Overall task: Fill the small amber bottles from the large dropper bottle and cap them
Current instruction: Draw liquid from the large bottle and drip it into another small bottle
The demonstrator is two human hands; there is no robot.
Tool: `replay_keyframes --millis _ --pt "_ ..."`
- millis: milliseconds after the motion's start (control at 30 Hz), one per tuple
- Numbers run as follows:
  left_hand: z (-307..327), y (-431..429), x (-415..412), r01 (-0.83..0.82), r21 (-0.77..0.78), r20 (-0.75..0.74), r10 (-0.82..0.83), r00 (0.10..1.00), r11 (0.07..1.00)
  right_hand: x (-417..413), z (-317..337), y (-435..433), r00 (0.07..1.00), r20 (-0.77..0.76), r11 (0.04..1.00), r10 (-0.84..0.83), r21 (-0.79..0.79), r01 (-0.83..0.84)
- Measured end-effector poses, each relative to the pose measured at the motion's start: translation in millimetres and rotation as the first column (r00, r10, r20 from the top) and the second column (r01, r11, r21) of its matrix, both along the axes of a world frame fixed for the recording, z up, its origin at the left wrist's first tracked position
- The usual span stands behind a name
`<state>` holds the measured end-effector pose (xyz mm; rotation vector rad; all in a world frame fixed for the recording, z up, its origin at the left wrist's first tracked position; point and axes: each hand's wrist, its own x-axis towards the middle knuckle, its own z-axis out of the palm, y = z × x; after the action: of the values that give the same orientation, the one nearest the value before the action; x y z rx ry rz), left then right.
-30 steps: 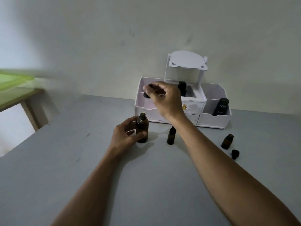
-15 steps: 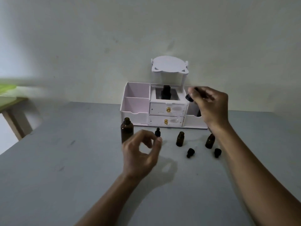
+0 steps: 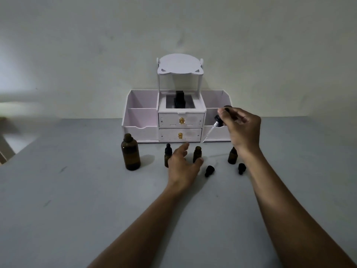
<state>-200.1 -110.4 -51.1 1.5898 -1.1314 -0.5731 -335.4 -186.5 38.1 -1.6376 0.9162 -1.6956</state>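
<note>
The large amber bottle [image 3: 130,153] stands uncapped on the grey table, left of centre. My right hand [image 3: 241,128] pinches its black dropper [image 3: 218,122], whose glass tube slants down to the left, tip just above an open small amber bottle [image 3: 197,153]. My left hand [image 3: 183,165] reaches forward with fingers spread, its thumb beside that open bottle. A capped small bottle [image 3: 167,154] stands just left of the hand. Another open small bottle [image 3: 232,156] stands to the right. Two black caps [image 3: 209,170] [image 3: 241,168] lie on the table.
A white desk organiser [image 3: 143,120] with two drawers, side bins and an upper shelf stands against the wall behind the bottles. A black item [image 3: 179,99] sits in its middle compartment. The table's left edge [image 3: 11,157] lies to the far left.
My right hand carried the dropper from the large bottle rightward and now tilts it over the middle small bottle. My left hand let go of the large bottle and reached toward that small bottle.
</note>
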Motion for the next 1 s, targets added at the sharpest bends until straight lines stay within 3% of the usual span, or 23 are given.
replay_keyframes --millis 167,1000 --pt "2 -12 5 0.023 0.008 -0.043 -0.022 0.999 1.0 5 -5 -2 0.999 -0.044 1.0 0.012 -0.01 -0.013" --pt "2 -9 5 0.038 -0.048 0.042 -0.036 0.998 0.998 12 -17 -2 0.981 -0.19 0.993 -0.033 -0.115 0.011"
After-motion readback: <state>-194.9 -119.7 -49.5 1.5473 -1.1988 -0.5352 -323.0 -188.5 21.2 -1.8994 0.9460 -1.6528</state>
